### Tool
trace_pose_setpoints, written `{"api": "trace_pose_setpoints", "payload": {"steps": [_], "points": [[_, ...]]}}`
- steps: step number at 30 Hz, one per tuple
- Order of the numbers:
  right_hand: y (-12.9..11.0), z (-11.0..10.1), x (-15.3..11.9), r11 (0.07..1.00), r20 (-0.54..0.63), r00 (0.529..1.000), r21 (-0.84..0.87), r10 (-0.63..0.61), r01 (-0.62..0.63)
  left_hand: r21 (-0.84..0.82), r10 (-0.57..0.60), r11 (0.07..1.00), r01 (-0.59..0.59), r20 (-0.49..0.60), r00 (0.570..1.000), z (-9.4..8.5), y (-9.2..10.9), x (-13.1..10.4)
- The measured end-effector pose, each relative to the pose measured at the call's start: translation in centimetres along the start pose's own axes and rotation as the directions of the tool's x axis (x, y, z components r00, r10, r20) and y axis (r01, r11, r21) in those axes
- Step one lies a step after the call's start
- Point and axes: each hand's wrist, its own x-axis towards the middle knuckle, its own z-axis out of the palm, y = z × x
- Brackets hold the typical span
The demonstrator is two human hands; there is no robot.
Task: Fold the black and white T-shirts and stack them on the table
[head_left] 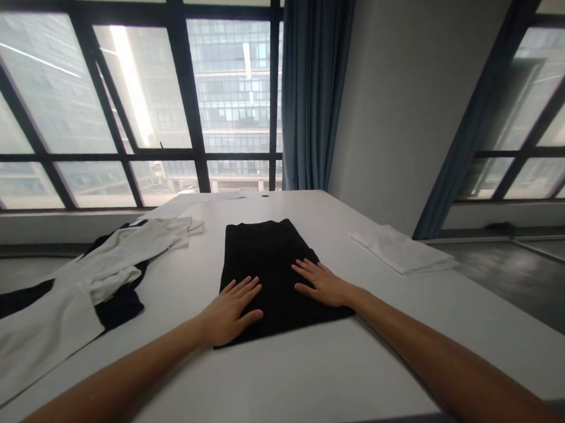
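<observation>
Black folded cloth [269, 257], centre of frame, on white desk [278, 384]. Person's left grip [231, 313] and right grip [325, 284] both lie flat on it, fingers spread, nothing grasped.

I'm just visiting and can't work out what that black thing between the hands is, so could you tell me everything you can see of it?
The black cloth looks like a soft, matte fabric, possibly a folded garment. It lies flat on the white table, appearing wider at its near end. The left hand and right hand rest on its two sides, palms down. No print shows; seams are too dark to tell.
</observation>
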Motion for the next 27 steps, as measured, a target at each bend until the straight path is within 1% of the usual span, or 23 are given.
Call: {"api": "trace_pose_setpoints", "payload": {"steps": [2,4,6,8,10,11,13,15,17,19,21,22,24,26,27], "points": [[0.0,0.2,0.0,1.0,0.015,1.0,-0.008,0.005,-0.005,0.0,0.006,1.0,-0.006,0.008,1.0,0.0,-0.6,0.0],[0.5,-0.2,0.0,1.0,0.018,1.0,0.025,-0.012,0.011,-0.044,0.051,0.998,-0.05,0.017,0.999,-0.5,-1.6,-0.1],[1.4,-1.2,-0.1,0.996,-0.005,0.999,0.076,-0.037,0.038,-0.124,0.101,0.988,-0.097,0.028,0.995,-1.7,-3.1,-0.4],[2.8,-2.6,-0.3,0.993,-0.068,0.996,0.105,-0.05,0.057,-0.178,0.103,0.979,-0.101,0.003,0.995,-3.0,-4.9,-0.8],[4.3,-3.8,-0.6,0.994,-0.119,0.992,0.086,-0.051,0.061,-0.169,0.063,0.983,-0.068,-0.036,0.997,-4.3,-6.7,-1.4],[5.0,-4.3,-0.8,0.996,-0.123,0.991,0.067,-0.049,0.057,-0.151,0.053,0.987,-0.058,-0.037,0.998,-4.7,-7.4,-1.7],[5.9,-4.7,-1.1,0.997,-0.093,0.994,0.036,-0.061,0.065,-0.118,0.071,0.99,-0.071,-0.006,0.997,-5.1,-8.4,-2.0],[6.2,-4.5,-1.2,0.993,-0.068,0.991,0.006,-0.116,0.116,-0.09,0.123,0.989,-0.119,0.037,0.992,-5.0,-8.7,-2.0],[6.0,-4.0,-1.0,0.98,-0.09,0.976,-0.05,-0.198,0.194,-0.048,0.163,0.986,-0.161,0.027,0.986,-4.4,-8.6,-1.5],[5.7,-3.6,-0.6,0.962,-0.143,0.954,-0.12,-0.262,0.246,-0.011,0.19,0.982,-0.191,-0.045,0.981,-3.8,-8.4,-0.8],[5.3,-3.5,-0.2,0.952,-0.213,0.931,-0.153,-0.296,0.267,-0.011,0.217,0.975,-0.221,-0.14,0.966,-3.5,-8.2,-0.3],[5.0,-3.7,-0.2,0.95,-0.246,0.92,-0.144,-0.305,0.276,-0.029,0.228,0.971,-0.236,-0.175,0.958,-3.6,-8.1,-0.1],[4.4,-4.4,-0.4,0.95,-0.283,0.908,-0.074,-0.31,0.302,-0.09,0.237,0.961,-0.261,-0.216,0.947,-4.2,-7.6,-0.2],[3.4,-5.5,-1.0,0.946,-0.264,0.918,0.051,-0.296,0.319,-0.172,0.236,0.945,-0.276,-0.224,0.946,-5.2,-6.9,-0.8],[2.9,-6.1,-1.4,0.941,-0.229,0.932,0.124,-0.281,0.315,-0.226,0.237,0.931,-0.287,-0.222,0.946,-5.8,-6.4,-1.2]]}}
